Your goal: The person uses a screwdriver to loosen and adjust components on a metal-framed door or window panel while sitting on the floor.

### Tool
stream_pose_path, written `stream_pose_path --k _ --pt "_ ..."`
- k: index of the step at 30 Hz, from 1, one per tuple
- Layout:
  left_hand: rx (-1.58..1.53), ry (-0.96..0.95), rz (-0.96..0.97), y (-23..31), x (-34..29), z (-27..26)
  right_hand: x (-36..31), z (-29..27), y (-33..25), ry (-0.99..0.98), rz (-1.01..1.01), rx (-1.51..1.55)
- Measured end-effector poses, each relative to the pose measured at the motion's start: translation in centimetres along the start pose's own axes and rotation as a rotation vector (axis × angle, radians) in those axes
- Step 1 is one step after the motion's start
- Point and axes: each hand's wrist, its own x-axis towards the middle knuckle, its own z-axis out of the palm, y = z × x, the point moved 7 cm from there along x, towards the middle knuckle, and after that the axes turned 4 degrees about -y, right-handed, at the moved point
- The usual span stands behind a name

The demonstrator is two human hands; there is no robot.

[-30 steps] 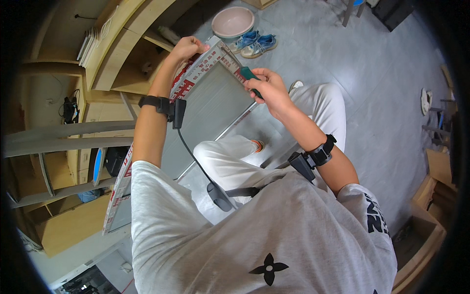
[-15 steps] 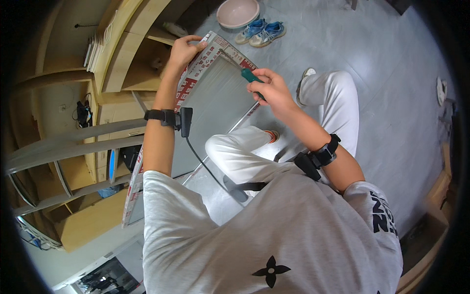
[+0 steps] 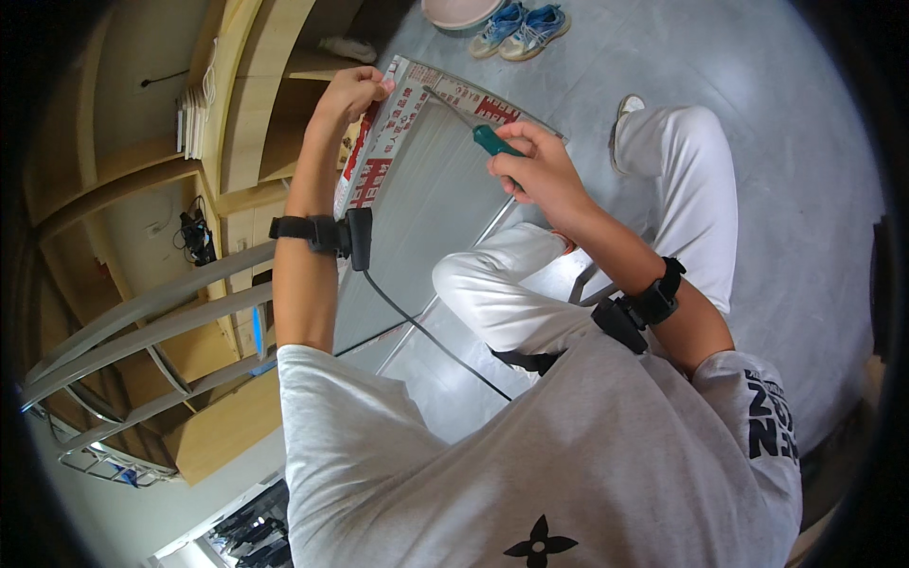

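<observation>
Right hand: wrapped round screwdriver, shaft slanting up-left toward panel corner | left hand: nearer corner, grip unclear | hands apart

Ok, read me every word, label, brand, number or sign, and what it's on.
I won't copy wording, only place it:
Red-and-white printed film on the grey rectangular panel: characters, smallest ones blurred.
Right sleeve of the white T-shirt: bold black lettering.
Green-handled tool in the right hand: no readable text.
</observation>
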Motion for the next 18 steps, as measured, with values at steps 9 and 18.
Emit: stream_pose_path --k 9,18 --pt "-0.057 -0.06 -0.014 0.1 -0.8 0.2 -0.6 -1.7 -0.3 0.047 -0.047 0.003" --pt "0.359 0.181 0.214 1.5 -2.6 0.6 -2.1 -3.1 0.4 0.084 -0.004 -0.066"
